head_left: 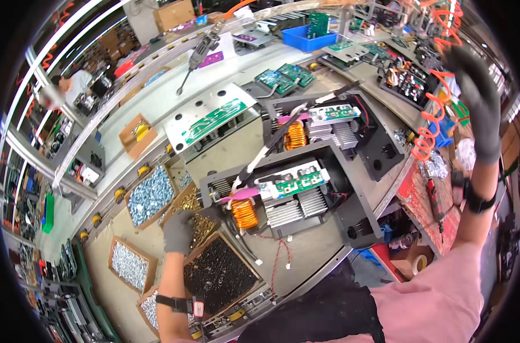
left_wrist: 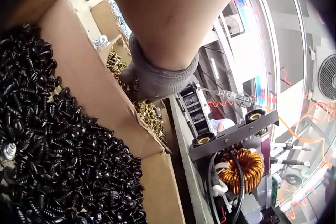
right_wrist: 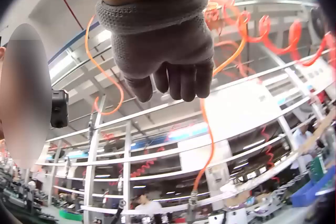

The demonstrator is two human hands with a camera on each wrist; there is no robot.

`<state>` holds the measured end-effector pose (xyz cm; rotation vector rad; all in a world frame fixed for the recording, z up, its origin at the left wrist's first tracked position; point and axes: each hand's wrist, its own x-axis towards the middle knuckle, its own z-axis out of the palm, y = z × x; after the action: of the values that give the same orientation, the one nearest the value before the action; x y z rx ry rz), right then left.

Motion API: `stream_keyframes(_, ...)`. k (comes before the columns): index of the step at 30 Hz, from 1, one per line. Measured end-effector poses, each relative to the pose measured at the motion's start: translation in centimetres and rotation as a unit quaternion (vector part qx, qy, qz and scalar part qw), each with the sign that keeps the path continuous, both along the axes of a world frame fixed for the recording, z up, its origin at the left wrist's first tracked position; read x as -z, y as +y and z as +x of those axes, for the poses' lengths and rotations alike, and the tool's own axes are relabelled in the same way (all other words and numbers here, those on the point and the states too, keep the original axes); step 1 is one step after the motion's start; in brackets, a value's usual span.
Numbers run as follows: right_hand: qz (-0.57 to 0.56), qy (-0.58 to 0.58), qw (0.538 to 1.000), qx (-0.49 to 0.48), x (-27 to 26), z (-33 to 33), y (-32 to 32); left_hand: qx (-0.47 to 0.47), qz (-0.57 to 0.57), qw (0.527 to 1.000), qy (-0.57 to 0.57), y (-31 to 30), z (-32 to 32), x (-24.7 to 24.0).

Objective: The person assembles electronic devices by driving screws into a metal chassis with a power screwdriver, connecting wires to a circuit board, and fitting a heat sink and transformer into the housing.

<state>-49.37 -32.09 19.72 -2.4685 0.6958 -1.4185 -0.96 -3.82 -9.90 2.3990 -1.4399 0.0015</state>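
My gloved left hand [head_left: 179, 231] reaches down into the cardboard box of brass-coloured screws [head_left: 203, 228]. In the left wrist view the glove [left_wrist: 157, 83] is among those screws; its fingertips are hidden, so I cannot tell whether they pinch any. Right beside it lie many black screws [head_left: 220, 274] in a larger box. Raised high at the right, my gloved right hand [head_left: 482, 106] holds nothing, its fingers loosely bent in the right wrist view [right_wrist: 165, 50]. Between the hands sits a black housing [head_left: 360, 226] with a copper coil [head_left: 244, 213], finned heat sink [head_left: 297, 210] and green circuit board [head_left: 300, 182].
A second such housing [head_left: 380, 163] stands just behind. Boxes of bluish screws [head_left: 151, 195] and silver screws [head_left: 130, 266] are at the left. An orange coiled hose [head_left: 424, 143] hangs near my right arm, above a red-handled screwdriver [head_left: 433, 197]. Another power driver [head_left: 200, 54] hangs over the line.
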Motion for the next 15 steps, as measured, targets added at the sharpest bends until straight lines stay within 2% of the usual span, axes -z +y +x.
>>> stream_keyframes(2, 0.057, 0.04, 0.993, 0.096, 5.2, -6.7, -0.8, -0.03, -0.041, 0.999, 0.002, 0.1, 0.4, 0.3)
stream_keyframes(3, 0.139, -0.001, 0.979, 0.146, 9.5, -10.1, -1.7, -0.02, -0.042, 0.999, 0.003, 0.5, 0.9, 0.6)
stream_keyframes(4, 0.173, 0.038, 0.96, 0.218, 14.4, -14.4, -3.0, -0.027, -0.1, 0.994, 0.037, 0.8, 1.3, 1.0)
stream_keyframes(5, 0.217, 0.03, 0.927, 0.305, 19.9, -18.3, -3.9, -0.036, -0.157, 0.984, 0.071, 0.7, 1.2, 1.2)
stream_keyframes(6, 0.143, 0.226, 0.854, 0.446, 23.2, -21.0, -2.3, -0.03, -0.158, 0.984, 0.074, 0.4, 0.8, 0.7)
stream_keyframes(7, 0.166, 0.237, 0.798, 0.529, 27.7, -23.3, -1.4, -0.115, -0.176, 0.95, 0.229, 0.4, 0.3, -0.4)
stream_keyframes(8, 0.226, 0.292, 0.736, 0.567, 29.1, -23.2, 0.3, -0.2, -0.187, 0.886, 0.375, 0.5, 0.0, -0.9)
stream_keyframes(9, 0.284, 0.344, 0.667, 0.597, 29.8, -22.2, 1.5, -0.204, -0.188, 0.885, 0.375, 0.7, 0.1, -0.7)
stream_keyframes(10, 0.282, 0.347, 0.67, 0.592, 29.8, -21.3, 2.1, -0.191, -0.292, 0.812, 0.468, 1.1, 0.4, -0.3)
stream_keyframes(11, 0.287, 0.317, 0.694, 0.579, 29.3, -20.5, 2.7, -0.174, -0.391, 0.718, 0.548, 1.7, 1.0, 0.4)
stream_keyframes(12, 0.292, 0.286, 0.717, 0.564, 29.2, -20.0, 2.9, -0.157, -0.454, 0.605, 0.635, 2.4, 2.8, 2.0)
stream_keyframes(13, 0.293, 0.291, 0.72, 0.557, 29.6, -20.1, 3.0, -0.164, -0.456, 0.605, 0.632, 2.7, 3.2, 3.1)
stream_keyframes(15, 0.296, 0.239, 0.745, 0.548, 29.8, -20.5, 2.3, -0.077, -0.418, 0.724, 0.544, 2.5, 3.6, 4.1)
